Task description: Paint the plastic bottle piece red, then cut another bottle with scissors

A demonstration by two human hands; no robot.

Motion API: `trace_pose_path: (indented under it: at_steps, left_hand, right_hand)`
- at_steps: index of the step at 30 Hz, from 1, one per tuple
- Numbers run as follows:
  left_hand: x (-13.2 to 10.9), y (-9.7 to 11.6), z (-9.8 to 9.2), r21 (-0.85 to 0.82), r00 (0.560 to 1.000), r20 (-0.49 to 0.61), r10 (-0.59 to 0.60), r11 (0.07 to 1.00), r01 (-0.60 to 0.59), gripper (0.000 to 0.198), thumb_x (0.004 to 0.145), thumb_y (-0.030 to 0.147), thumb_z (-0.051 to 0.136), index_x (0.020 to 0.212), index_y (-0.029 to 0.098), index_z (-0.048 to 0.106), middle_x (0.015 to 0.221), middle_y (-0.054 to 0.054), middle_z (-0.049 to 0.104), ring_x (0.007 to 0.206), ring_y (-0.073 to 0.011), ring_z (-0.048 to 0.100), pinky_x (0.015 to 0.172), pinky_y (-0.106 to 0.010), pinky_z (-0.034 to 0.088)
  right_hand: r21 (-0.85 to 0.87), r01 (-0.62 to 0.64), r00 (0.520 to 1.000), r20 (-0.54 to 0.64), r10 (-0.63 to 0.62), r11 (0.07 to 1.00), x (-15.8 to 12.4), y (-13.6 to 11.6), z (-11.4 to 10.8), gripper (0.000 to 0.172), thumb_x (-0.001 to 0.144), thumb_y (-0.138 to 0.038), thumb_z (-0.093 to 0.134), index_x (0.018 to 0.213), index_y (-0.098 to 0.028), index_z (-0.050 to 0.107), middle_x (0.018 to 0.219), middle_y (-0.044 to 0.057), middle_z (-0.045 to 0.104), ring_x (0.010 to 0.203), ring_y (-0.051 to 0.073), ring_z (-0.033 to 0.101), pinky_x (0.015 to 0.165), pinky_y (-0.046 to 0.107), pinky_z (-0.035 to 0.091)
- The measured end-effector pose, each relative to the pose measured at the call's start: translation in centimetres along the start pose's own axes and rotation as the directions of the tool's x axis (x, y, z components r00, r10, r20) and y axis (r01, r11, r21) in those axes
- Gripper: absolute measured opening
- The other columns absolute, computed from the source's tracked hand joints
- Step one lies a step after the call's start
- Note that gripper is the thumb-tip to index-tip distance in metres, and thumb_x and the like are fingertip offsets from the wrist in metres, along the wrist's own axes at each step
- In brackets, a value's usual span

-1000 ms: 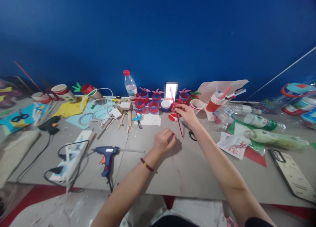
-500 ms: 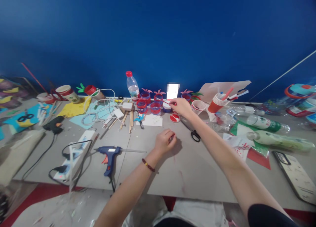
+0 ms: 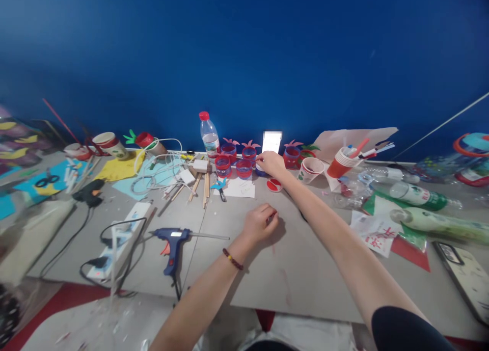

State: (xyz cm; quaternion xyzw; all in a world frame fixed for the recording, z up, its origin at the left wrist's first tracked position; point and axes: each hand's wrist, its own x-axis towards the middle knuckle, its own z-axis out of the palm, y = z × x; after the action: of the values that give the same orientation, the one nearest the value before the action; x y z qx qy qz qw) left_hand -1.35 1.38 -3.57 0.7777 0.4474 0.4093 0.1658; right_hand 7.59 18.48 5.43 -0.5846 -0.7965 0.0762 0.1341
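Note:
My right hand reaches to the back of the table, its fingers pinched over a small white-and-blue pot that they mostly cover. What the fingertips hold is hidden. Just in front of it lies a round red-and-white lid. My left hand rests nearer to me with its fingers curled closed; whether anything is in them I cannot make out. Left of the right hand stand several red-and-blue clear cups, one of them closest, some with pink leaf-shaped tops. A lit phone screen stands behind.
A blue glue gun lies left of my left arm, near a white power strip. A water bottle stands behind sticks and cables. On the right are stacked paper cups, plastic bottles and a phone.
The view has shifted slightly, so the table's things sit further right. A thin red stick seen at my right fingertips no longer shows clearly. My left hand stays curled on the table.

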Motion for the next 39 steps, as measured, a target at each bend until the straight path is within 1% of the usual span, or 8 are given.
trace_pose_path:
  at_steps: [7, 15, 24, 28, 32, 36, 39]
  left_hand:
    - [-0.1, -0.1, 0.1, 0.004, 0.999, 0.044, -0.032, 0.999, 0.032, 0.022, 0.090, 0.024, 0.046, 0.073, 0.019, 0.059, 0.068, -0.001, 0.055, 0.063, -0.0125, 0.050, 0.058, -0.026, 0.035]
    - [-0.1, -0.1, 0.1, 0.007, 0.996, 0.081, -0.042, 0.999, 0.041, 0.023, 0.092, 0.024, 0.046, 0.074, 0.019, 0.060, 0.069, -0.001, 0.056, 0.065, -0.0131, 0.052, 0.060, -0.026, 0.037]
    - [0.0, 0.0, 0.1, 0.015, 0.995, 0.097, -0.031, 0.999, 0.030, 0.022, 0.092, 0.024, 0.046, 0.076, 0.019, 0.061, 0.068, -0.001, 0.056, 0.064, -0.0129, 0.051, 0.059, -0.026, 0.036]
    - [-0.1, -0.1, 0.2, -0.004, 0.997, 0.081, 0.001, 1.000, 0.000, 0.022, 0.092, 0.024, 0.046, 0.077, 0.019, 0.060, 0.069, -0.001, 0.057, 0.064, -0.0126, 0.051, 0.059, -0.026, 0.036]
    - [-0.1, -0.2, 0.2, 0.002, 0.996, 0.087, -0.011, 1.000, 0.011, 0.021, 0.092, 0.024, 0.046, 0.076, 0.019, 0.060, 0.069, -0.001, 0.057, 0.063, -0.0124, 0.050, 0.059, -0.026, 0.036]
    - [-0.1, -0.1, 0.0, 0.015, 0.995, 0.101, -0.018, 1.000, 0.016, 0.022, 0.092, 0.024, 0.046, 0.077, 0.019, 0.060, 0.070, -0.001, 0.057, 0.065, -0.0130, 0.052, 0.060, -0.027, 0.036]
    - [-0.1, -0.1, -0.1, 0.020, 0.993, 0.115, -0.019, 1.000, 0.016, 0.021, 0.092, 0.024, 0.046, 0.077, 0.019, 0.060, 0.070, -0.001, 0.057, 0.066, -0.0134, 0.052, 0.060, -0.027, 0.036]
  right_hand:
    - [-0.026, -0.021, 1.000, -0.003, 0.021, 0.999, -0.2, -0.2, 0.1, 0.034, 0.091, -0.025, 0.049, 0.109, -0.028, 0.078, 0.114, 0.006, 0.075, 0.102, 0.025, 0.067, 0.078, 0.031, 0.053]
    - [-0.045, -0.017, 1.000, -0.002, 0.017, 0.999, 0.2, -0.5, 0.2, 0.035, 0.090, -0.021, 0.049, 0.108, -0.027, 0.079, 0.114, 0.008, 0.074, 0.101, 0.025, 0.067, 0.080, 0.033, 0.054]
    - [-0.042, -0.007, 1.000, -0.029, 0.006, 0.999, -0.4, -0.2, 0.8, 0.035, 0.092, -0.024, 0.047, 0.108, -0.027, 0.078, 0.115, 0.007, 0.072, 0.103, 0.025, 0.064, 0.073, 0.031, 0.052]
    - [-0.050, 0.004, 0.999, -0.042, -0.006, 0.999, -0.5, -0.2, 1.0, 0.035, 0.092, -0.022, 0.047, 0.110, -0.025, 0.077, 0.116, 0.009, 0.071, 0.105, 0.025, 0.062, 0.077, 0.032, 0.051]
    - [-0.064, 0.020, 0.999, -0.043, -0.023, 0.998, -0.5, -0.2, 0.8, 0.035, 0.092, -0.021, 0.047, 0.111, -0.021, 0.076, 0.115, 0.011, 0.072, 0.105, 0.027, 0.061, 0.082, 0.035, 0.049]
    - [-0.074, 0.036, 0.997, -0.059, -0.040, 0.997, -1.0, -0.5, 0.0, 0.035, 0.092, -0.020, 0.046, 0.113, -0.018, 0.075, 0.118, 0.012, 0.072, 0.109, 0.028, 0.059, 0.090, 0.036, 0.046]
    - [-0.049, 0.057, 0.993, -0.097, -0.062, 0.997, -2.3, -0.7, -0.8, 0.034, 0.093, -0.021, 0.046, 0.111, -0.016, 0.074, 0.118, 0.013, 0.072, 0.110, 0.028, 0.058, 0.094, 0.037, 0.044]
